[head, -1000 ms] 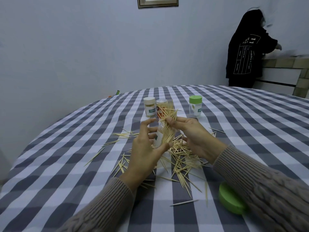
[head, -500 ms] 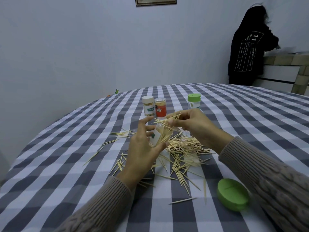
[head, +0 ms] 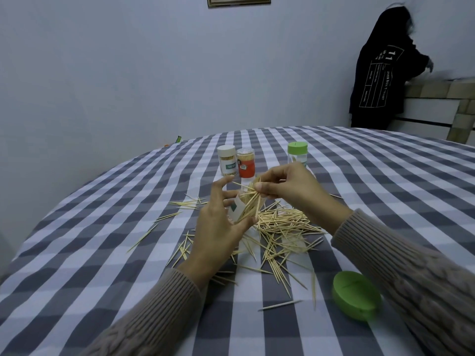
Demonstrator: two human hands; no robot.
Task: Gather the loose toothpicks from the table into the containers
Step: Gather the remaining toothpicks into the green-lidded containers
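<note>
Since half a second ago, we have tipped the small clear toothpick container with its white-and-green label [head: 237,210] further over in our left hand [head: 218,227], and the bundle of pale wooden toothpicks [head: 250,199] now slants down into its mouth. Our left hand curls round the container's lower half, thumb on the near side, index finger raised clear. Our right hand [head: 288,187] pinches the bundle near its upper ends between thumb and fingertips, several picks splaying out of line.

We judge the picks to be nearly weightless, stiff but easy to snap, smooth enough to slide past one another, and sharp at the tips. They handle best taken as an aligned bunch near the middle or top; the light plastic container wants a firm hold around its body so it does not tip.

Just below the hands, the main heap of loose toothpicks [head: 280,227] lies on the grey-and-white checked tablecloth of the round table [head: 102,253], with strays [head: 187,202] scattered to the left. A round green plastic lid [head: 356,295] rests near the right sleeve. Beyond stand a white-capped jar [head: 226,160], a clear-capped jar with an orange-red label [head: 246,163] and a green-capped jar [head: 297,152]. A person in black [head: 380,70] stands at the far right.
</note>
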